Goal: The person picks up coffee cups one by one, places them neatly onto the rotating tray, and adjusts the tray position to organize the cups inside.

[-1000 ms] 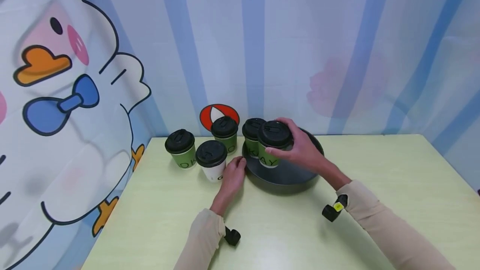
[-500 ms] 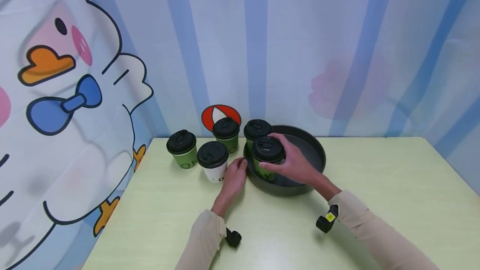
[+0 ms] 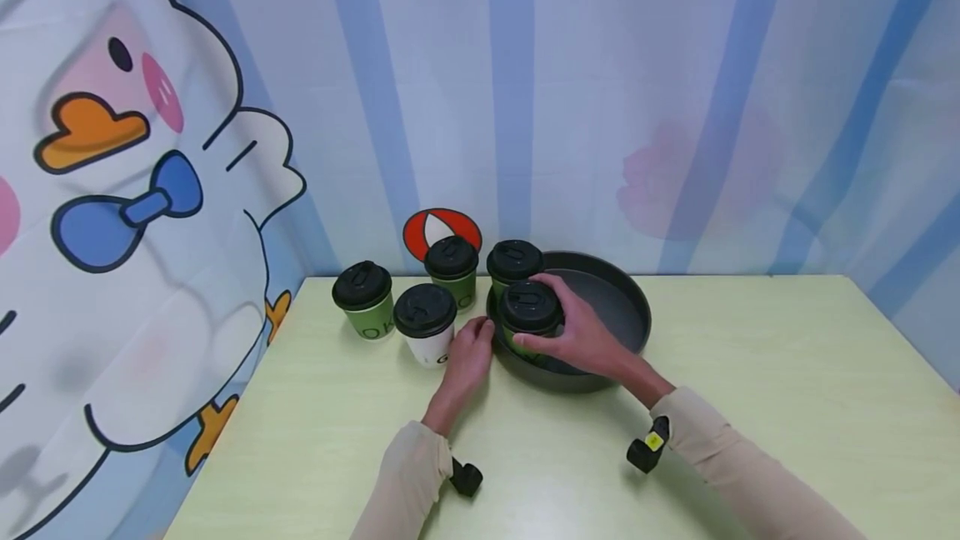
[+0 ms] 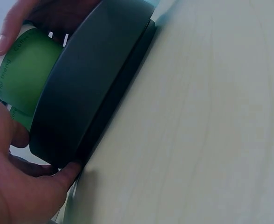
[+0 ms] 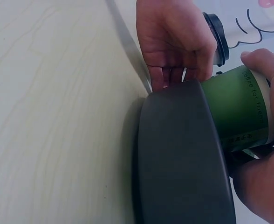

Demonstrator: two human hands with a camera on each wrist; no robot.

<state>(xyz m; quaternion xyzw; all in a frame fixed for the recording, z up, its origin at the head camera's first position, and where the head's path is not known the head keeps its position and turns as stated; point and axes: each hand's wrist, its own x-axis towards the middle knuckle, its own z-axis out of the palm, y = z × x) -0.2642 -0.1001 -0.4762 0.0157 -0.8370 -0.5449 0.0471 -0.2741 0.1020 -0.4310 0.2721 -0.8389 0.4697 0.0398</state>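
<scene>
My right hand (image 3: 581, 336) grips a green paper coffee cup (image 3: 528, 307) with a black lid, thumb on one side and fingers on the other. The cup stands inside the near left part of a round dark grey pan (image 3: 618, 307). Behind it, another green lidded cup (image 3: 514, 261) is at the pan's back left. My left hand (image 3: 467, 361) holds the pan's left side; in the left wrist view its thumb (image 4: 69, 173) lies at the pan's lower edge. The right wrist view shows the held cup's green sleeve (image 5: 235, 105) rising above the pan wall.
Left of the pan are a white cup (image 3: 427, 327) with a black lid, close to my left hand, and two green lidded cups (image 3: 363, 302), (image 3: 452, 265). The pale table (image 3: 765, 373) ends at a printed duck backdrop (image 3: 585, 90).
My right hand has lowered the green cup toward the near left of the pan and moved slightly left with it. The left hand has stayed at the pan's side.
</scene>
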